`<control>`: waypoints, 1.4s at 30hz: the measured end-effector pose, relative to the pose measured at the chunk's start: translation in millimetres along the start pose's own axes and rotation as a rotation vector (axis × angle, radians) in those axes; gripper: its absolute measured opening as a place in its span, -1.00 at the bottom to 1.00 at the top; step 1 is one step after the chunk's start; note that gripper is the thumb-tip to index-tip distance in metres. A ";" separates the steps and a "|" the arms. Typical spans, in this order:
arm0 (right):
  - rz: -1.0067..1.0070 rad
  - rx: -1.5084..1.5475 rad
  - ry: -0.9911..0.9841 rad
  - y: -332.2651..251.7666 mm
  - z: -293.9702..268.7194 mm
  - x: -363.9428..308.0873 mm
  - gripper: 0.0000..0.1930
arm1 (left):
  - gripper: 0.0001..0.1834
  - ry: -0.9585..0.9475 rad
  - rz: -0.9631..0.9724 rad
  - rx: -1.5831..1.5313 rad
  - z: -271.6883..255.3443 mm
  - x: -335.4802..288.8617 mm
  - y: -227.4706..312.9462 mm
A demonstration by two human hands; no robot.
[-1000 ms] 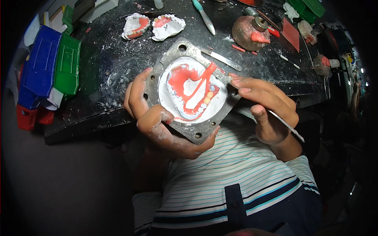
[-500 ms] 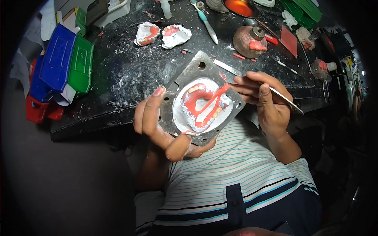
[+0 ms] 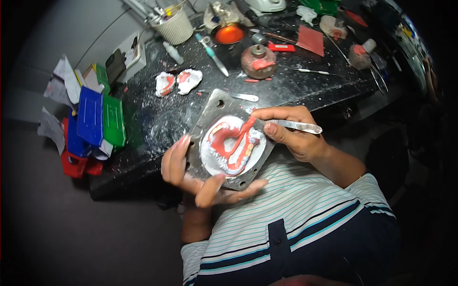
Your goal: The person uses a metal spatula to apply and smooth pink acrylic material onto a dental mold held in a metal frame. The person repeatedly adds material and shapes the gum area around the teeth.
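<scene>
My left hand (image 3: 179, 167) holds a dark metal denture flask half (image 3: 204, 116) by its lower left side, tilted above my lap. White plaster (image 3: 257, 155) fills its round opening. Set in the plaster is a red wax denture form (image 3: 219, 142) with teeth along its curve, and red wax bars (image 3: 245, 129) cross to its upper right edge. My right hand (image 3: 305, 145) is closed on a slim metal wax tool (image 3: 300, 126), its rounded end pointing right. Thumb and index finger are at the flask's right edge, beside the wax; the tool's working tip is hard to make out.
Two plaster tooth models (image 3: 189, 81) lie on the black bench (image 3: 157, 119). Behind are a spirit burner (image 3: 258, 62), an orange-lit dish (image 3: 229, 34), a teal-handled tool (image 3: 212, 55), a metal blade (image 3: 245, 97) and a pink wax sheet (image 3: 310, 40). Coloured bins (image 3: 89, 119) stand left.
My right hand has moved left to the flask's edge, its fingers closing around the tool, which now lies flatter. The view has shifted, showing more of the bench's far side.
</scene>
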State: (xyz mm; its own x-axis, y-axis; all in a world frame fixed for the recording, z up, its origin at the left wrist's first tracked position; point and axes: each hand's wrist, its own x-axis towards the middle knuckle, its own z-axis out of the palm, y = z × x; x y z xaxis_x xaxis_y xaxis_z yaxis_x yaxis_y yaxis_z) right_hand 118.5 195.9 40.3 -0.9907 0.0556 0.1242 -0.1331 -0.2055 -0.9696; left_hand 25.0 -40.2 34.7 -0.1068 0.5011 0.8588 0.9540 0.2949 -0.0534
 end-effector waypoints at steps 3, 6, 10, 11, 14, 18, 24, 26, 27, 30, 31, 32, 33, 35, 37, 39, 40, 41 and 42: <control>0.019 0.159 0.013 -12.6 -2.2 -7.5 -0.69 | 0.09 0.400 -0.178 -0.251 23.7 -3.1 26.0; 0.017 0.203 -0.005 -20.5 -4.5 -14.0 -0.73 | 0.30 0.606 -0.805 -1.305 32.2 20.1 54.5; -0.018 -0.197 -0.040 -39.9 -21.7 -22.8 -0.72 | 0.25 0.341 -1.236 -2.031 32.3 4.4 70.8; -0.041 -0.283 -0.072 -42.4 -23.5 -23.9 -0.73 | 0.25 0.207 -1.323 -1.822 33.7 -0.6 73.6; -0.176 -0.401 -0.122 -38.2 -32.6 -21.3 -0.75 | 0.35 -0.208 -1.336 -2.333 43.5 -10.3 58.8; -0.388 -0.562 -0.016 -44.4 -67.4 -7.4 -0.76 | 0.31 -0.088 -1.357 -2.761 53.1 -3.2 46.0; -0.238 -0.936 0.579 -43.2 -163.2 15.7 -0.86 | 0.01 0.075 -0.986 -2.762 50.5 -2.7 -15.8; -0.035 -0.951 0.691 -20.7 -179.4 27.8 -0.83 | -0.15 0.189 -1.012 -2.501 46.1 4.5 -27.1; 0.031 -1.015 0.747 -11.6 -183.4 31.7 -0.79 | -0.14 0.232 -0.996 -2.435 48.2 8.4 -33.4; -0.074 -0.919 0.733 -8.2 -187.2 31.5 -0.70 | -0.10 0.358 -1.080 -2.315 45.7 3.3 -47.8; -0.117 -0.886 0.754 -9.1 -184.7 31.3 -0.67 | -0.18 0.389 -1.151 -2.303 45.3 7.9 -45.4; -0.108 -0.857 0.767 -10.2 -185.7 34.2 -0.67 | -0.18 0.512 -1.227 -2.329 45.5 3.3 -43.0; -0.162 -0.899 0.741 -12.8 -187.7 34.9 -0.64 | -0.17 0.651 -1.301 -2.338 44.0 -0.2 -38.1; -0.213 -0.916 0.705 -18.3 -191.6 31.6 -0.61 | -0.17 0.728 -1.404 -2.354 48.1 3.9 -37.2; -0.141 -0.880 0.707 -22.9 -196.0 28.1 -0.59 | -0.15 0.604 -1.440 -2.292 51.9 3.5 -40.9; -0.183 -0.885 0.699 -24.5 -196.9 27.2 -0.55 | -0.11 0.485 -1.410 -2.293 55.2 8.9 -40.8; -0.253 -0.927 0.639 -25.0 -199.0 27.3 -0.56 | -0.10 0.486 -1.422 -2.265 55.0 11.3 -38.0; -0.324 -0.971 0.578 -26.2 -200.5 26.8 -0.58 | -0.09 0.488 -1.431 -2.239 54.1 13.7 -35.4; -0.294 -1.023 0.538 -27.5 -201.5 25.5 -0.66 | -0.09 0.486 -1.424 -2.244 56.3 14.4 -36.7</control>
State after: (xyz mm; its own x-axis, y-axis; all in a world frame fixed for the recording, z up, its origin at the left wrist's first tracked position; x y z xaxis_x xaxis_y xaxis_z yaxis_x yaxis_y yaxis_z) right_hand 102.7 399.8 27.6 -0.7548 0.4227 0.5016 -0.0264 0.7445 -0.6671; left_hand -27.3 2.0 20.4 -0.7413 0.6712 -0.0070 -0.6484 -0.7134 0.2659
